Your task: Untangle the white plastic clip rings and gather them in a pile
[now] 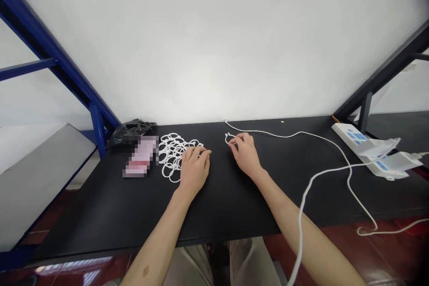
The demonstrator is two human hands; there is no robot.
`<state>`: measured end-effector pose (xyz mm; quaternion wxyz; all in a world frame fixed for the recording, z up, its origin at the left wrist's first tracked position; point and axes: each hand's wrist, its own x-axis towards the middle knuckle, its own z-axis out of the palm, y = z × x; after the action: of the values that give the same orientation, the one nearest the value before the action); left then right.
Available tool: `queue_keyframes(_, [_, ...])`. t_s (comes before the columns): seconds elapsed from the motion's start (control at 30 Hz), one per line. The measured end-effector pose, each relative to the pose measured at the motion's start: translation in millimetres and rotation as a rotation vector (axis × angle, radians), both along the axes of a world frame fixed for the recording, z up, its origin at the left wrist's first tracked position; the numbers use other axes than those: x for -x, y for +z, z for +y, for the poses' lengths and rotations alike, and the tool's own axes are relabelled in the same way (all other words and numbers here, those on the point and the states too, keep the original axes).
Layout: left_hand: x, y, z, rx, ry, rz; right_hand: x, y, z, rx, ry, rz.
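White plastic curtain rings [169,152] lie in a loose, overlapping heap on the black tabletop [221,205]. My left hand [195,163] rests palm down over the heap's right side, its fingers slightly bent and apart, with the thumb pointing right. Part of the heap is hidden beneath it. To the right, my right hand [246,152] pinches a single white curtain ring [227,138] between thumb and fingers. Two small knobs show at that ring's upper left, and the fingers cover its right part.
Left of the heap are a pixelated pink item [140,156] and a black plastic bag [130,132]. A white power strip [365,149] lies at the right. Its white cable [315,178] loops over my right forearm. Blue frame bars [67,71] slope along the left.
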<state>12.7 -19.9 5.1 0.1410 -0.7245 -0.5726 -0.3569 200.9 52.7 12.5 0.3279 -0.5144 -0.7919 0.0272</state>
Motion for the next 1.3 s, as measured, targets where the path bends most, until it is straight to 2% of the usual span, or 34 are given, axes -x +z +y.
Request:
queue_keyframes(0.1, [-3.7, 1.2, 0.1, 0.008, -0.084, -0.069, 10.1, 6.6, -8.6, 0.105, 0.220, 0.258])
queue_keyframes(0.17, [-5.1, 2.2, 0.3, 0.028, -0.090, -0.137, 16.5, 10.7, -14.9, 0.171, 0.325, 0.380])
queue_keyframes(0.3, [-5.4, 5.1, 0.5, 0.085, -0.059, -0.300, 25.2, 13.2, -24.2, 0.262, 0.449, 0.440])
queue_keyframes(0.4, [-4.6, 7.7, 0.8, 0.091, -0.095, -0.382, 29.0, 9.8, -27.2, 0.319, 0.499, 0.457])
queue_keyframes(0.47, [-4.3, 9.4, 1.1, 0.087, -0.103, -0.403, 30.2, 7.4, -27.6, 0.362, 0.486, 0.509])
queue_keyframes(0.6, [-5.5, 10.6, 1.1, 0.110, -0.132, -0.356, 28.3, 9.3, -25.3, 0.385, 0.351, 0.619])
queue_keyframes(0.73, [-8.9, 6.6, -0.2, 0.155, -0.265, -0.216, 23.6, 17.1, -22.5, 0.369, 0.320, 0.543])
queue_keyframes(0.8, [-10.1, 4.7, -1.0, 0.161, -0.286, -0.185, 22.1, 19.9, -22.0, 0.360, 0.313, 0.494])
queue_keyframes(0.97, [-9.7, 6.3, -1.6, 0.153, -0.270, -0.198, 21.4, 20.2, -20.9, 0.433, 0.274, 0.572])
queue_keyframes(1.13, [-8.4, 8.3, -1.8, 0.135, -0.237, -0.238, 21.7, 15.9, -18.2, 0.526, 0.352, 0.698])
queue_keyframes(1.3, [-8.2, 6.4, -1.4, 0.135, -0.224, -0.221, 21.9, 13.6, -16.7, 0.468, 0.295, 0.621])
